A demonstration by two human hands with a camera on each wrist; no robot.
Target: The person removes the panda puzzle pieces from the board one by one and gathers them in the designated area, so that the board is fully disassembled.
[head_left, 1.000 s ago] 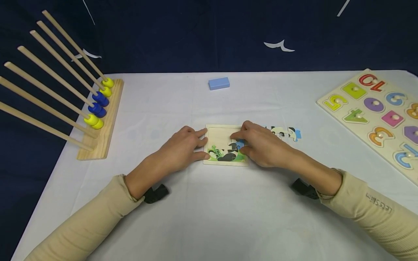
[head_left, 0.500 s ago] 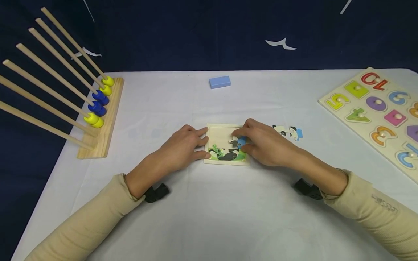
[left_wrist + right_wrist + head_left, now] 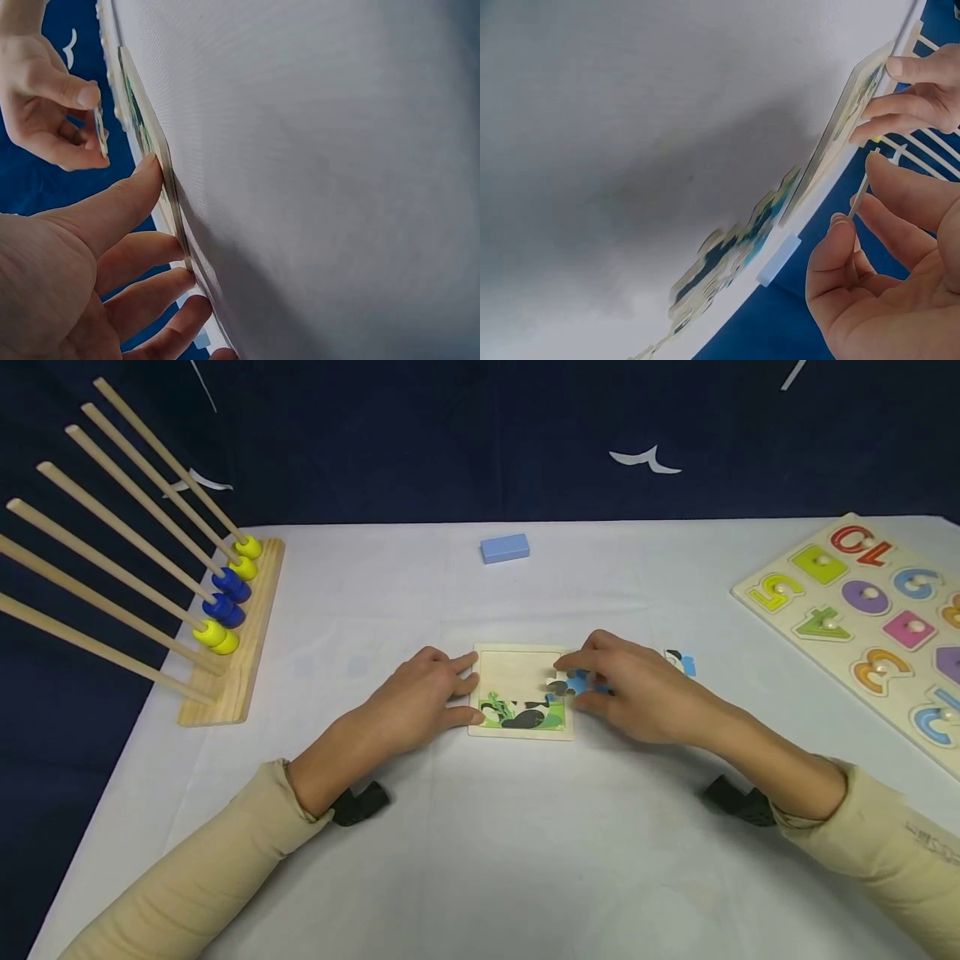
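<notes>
A wooden puzzle tray lies flat at the table's centre. Panda-and-grass pieces fill its near strip; bare wood shows beyond. Along the tray's left edge rests my left hand, its thumb on the rim and extended fingertips against the side. My right hand pinches a blue, black and white jigsaw piece between thumb and fingers, over the tray's right edge. The right wrist view shows this piece edge-on, lifted off the surface. Loose panda pieces lie right of the tray, partly hidden by that hand.
A wooden peg rack with yellow and blue beads stands at left. Farther back lies a light blue block. A knobbed number board lies at right. White cloth covers the table, with a dark curtain behind.
My right hand has lifted the jigsaw piece out of the tray and moved right with it, now covering more of the loose pieces. My left hand has stayed at the tray's edge.
</notes>
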